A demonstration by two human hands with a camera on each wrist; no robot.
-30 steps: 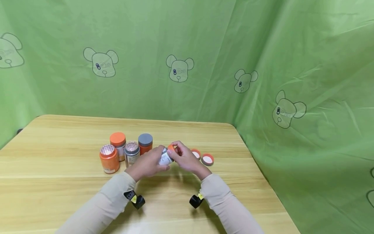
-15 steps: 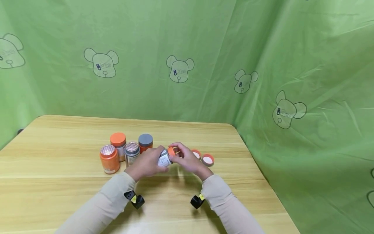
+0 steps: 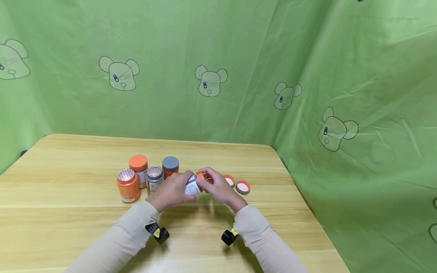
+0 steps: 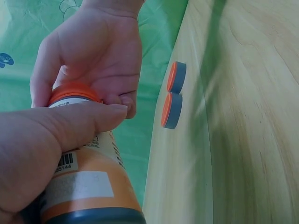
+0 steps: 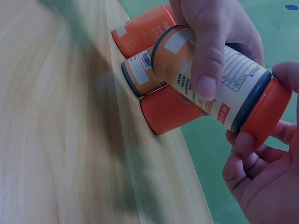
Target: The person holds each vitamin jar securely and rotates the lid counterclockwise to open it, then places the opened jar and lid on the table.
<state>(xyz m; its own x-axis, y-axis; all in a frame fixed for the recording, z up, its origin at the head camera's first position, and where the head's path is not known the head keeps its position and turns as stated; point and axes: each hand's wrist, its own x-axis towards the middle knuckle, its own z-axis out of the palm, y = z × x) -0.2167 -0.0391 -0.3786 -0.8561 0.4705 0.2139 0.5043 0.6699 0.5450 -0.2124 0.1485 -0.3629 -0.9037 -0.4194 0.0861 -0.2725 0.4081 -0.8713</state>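
Observation:
My left hand [image 3: 172,190] grips the body of a pill bottle [image 5: 212,77] with a white and orange label and dark bands. The bottle is held tilted above the table, its lid end toward the right. The fingers and thumb of my right hand [image 3: 220,188] pinch its orange lid [image 5: 267,112], which sits on the bottle's neck. In the left wrist view, the left thumb lies across the label [image 4: 91,184]. Left of the hands stand an orange jar [image 3: 128,191] and a dark grey jar [image 3: 154,180], both lidless with foil seals on top.
Behind them are a jar with an orange lid [image 3: 138,163] and one with a grey lid [image 3: 170,163]. Two loose lids [image 3: 242,186] lie upturned right of my right hand. A green curtain [image 3: 239,45] hangs behind the wooden table [image 3: 68,235].
My right hand's fingers and wrist have shifted slightly around the orange lid. The left hand and bottle stay in nearly the same place. Nothing on the table has moved.

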